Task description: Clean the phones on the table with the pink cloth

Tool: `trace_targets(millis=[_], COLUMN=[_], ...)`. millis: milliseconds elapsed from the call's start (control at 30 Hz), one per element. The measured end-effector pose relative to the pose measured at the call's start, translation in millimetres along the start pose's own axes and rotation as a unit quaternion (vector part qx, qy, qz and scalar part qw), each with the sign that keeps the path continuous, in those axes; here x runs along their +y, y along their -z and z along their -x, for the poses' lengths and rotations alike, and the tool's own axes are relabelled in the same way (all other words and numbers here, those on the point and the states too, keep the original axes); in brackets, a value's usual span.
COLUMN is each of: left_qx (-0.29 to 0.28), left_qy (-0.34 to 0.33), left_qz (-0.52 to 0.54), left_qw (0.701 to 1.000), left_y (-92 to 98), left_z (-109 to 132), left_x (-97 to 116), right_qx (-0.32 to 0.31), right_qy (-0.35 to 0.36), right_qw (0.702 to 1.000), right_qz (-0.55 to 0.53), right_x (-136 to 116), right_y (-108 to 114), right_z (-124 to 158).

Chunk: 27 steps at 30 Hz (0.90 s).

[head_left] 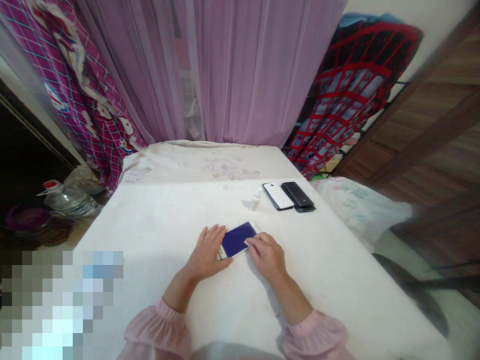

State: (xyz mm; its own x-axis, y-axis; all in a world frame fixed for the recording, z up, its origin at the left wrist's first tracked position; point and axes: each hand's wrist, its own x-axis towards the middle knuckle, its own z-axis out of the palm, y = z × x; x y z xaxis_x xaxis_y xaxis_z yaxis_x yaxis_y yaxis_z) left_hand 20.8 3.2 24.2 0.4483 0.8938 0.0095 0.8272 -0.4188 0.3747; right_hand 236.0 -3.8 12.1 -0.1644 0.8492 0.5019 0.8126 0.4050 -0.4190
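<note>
A white-framed smartphone (239, 239) lies on the table with its dark blue screen facing up. My left hand (206, 253) steadies its left end, thumb along the near edge and fingers at the far edge. Over the right part of the screen, my right hand (268, 254) is closed in a pinch. Something small and whitish shows at its fingertips, too small to name. Just beyond the phone stands a small clear bottle (255, 200) with a white top.
To the right of the bottle lie a white phone (278, 195) and a black phone (298, 195), each on top of another dark one. A white cloth (157, 215) covers the table. Purple curtains (247, 75) hang behind; a plastic bag (356, 205) is at the right edge.
</note>
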Motion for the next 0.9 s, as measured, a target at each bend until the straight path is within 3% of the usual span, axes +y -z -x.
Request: trace_targets(millis=[300, 433, 633, 900], left_qx=[0.003, 0.008, 0.01, 0.016], left_qy=[0.001, -0.003, -0.005, -0.011], left_qz=[0.003, 0.003, 0.0, -0.002], left_qw=[1.0, 1.0, 1.0, 1.0], left_y=[0.3, -0.8, -2.4, -4.1], left_z=[-1, -1, 0, -1], left_x=[0, 0, -1, -2], right_qx=[0.036, 0.032, -0.037, 0.028], right_qy=[-0.095, -0.05, 0.037, -0.078], right_qw=[0.993, 0.997, 0.999, 0.995], right_qz=[0.063, 0.049, -0.006, 0.053], right_x=[28, 13, -18, 17], right_y=[2, 0, -6, 2], right_z=[-6, -4, 1, -7])
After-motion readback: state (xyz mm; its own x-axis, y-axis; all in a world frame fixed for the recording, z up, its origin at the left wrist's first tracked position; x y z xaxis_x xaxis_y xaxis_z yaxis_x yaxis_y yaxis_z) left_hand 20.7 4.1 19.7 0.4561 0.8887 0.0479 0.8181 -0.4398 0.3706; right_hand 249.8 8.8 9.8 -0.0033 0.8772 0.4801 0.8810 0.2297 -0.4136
